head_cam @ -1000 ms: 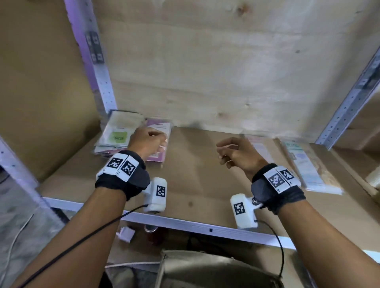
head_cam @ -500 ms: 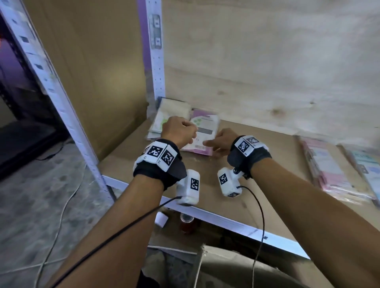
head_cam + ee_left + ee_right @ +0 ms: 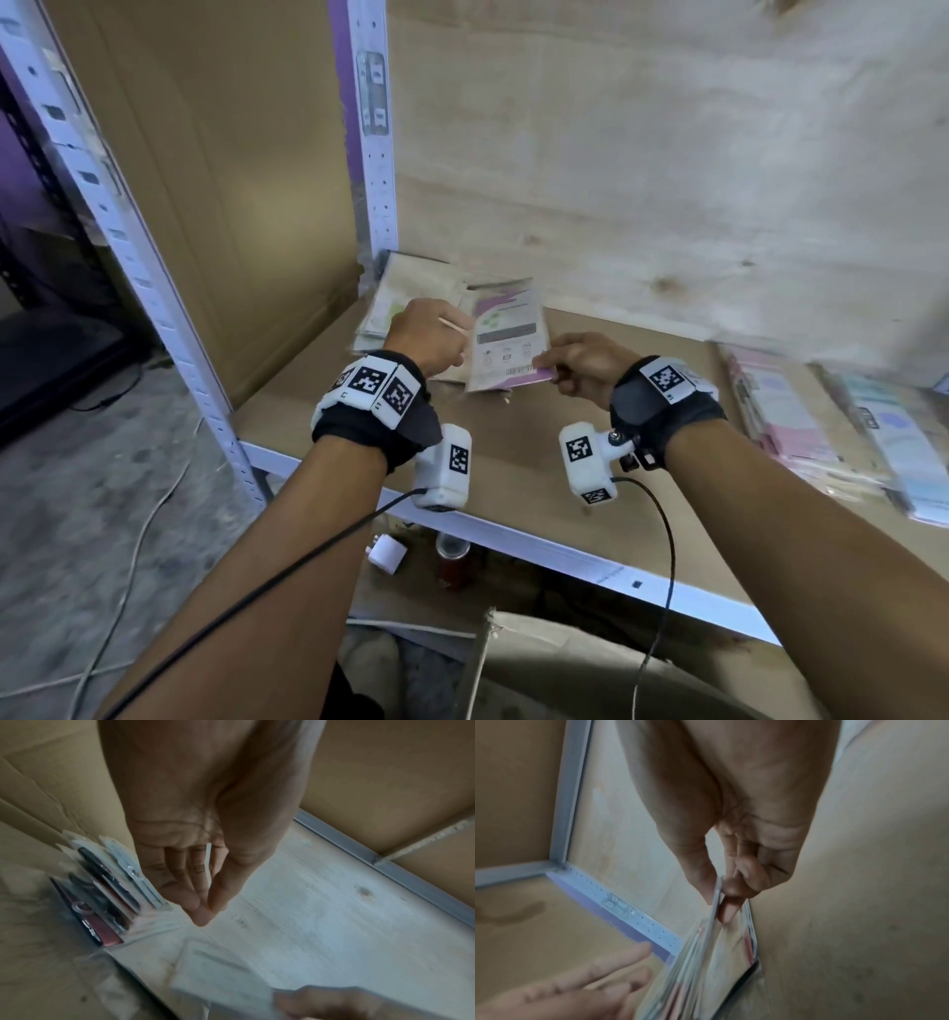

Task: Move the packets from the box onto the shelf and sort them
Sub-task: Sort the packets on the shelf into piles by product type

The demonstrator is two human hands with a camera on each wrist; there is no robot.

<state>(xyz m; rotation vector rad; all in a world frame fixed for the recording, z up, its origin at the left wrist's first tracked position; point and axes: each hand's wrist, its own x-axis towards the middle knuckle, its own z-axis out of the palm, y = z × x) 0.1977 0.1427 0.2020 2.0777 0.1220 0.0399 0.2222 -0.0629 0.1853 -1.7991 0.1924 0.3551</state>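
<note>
- Head view: right hand [image 3: 580, 360] is pinching the near edge of a flat purple-and-white plastic packet [image 3: 508, 336], thumb on top.
- Packet is sitting tilted at the brown wooden shelf's [image 3: 513, 452] back-left, beside a pale packet stack [image 3: 395, 298].
- Left hand [image 3: 429, 336] is loosely curled just left of it, gripping nothing.

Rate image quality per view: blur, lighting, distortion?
Head view: centre sharp, barcode on the purple packet visible; right-edge packet stacks smeared, uprights bowed by the wide lens. Left wrist view: dim, left hand fairly crisp, packets and lower frame blurred. Right wrist view: dim, soft; right hand readable, its pinched packet streaked.
</note>
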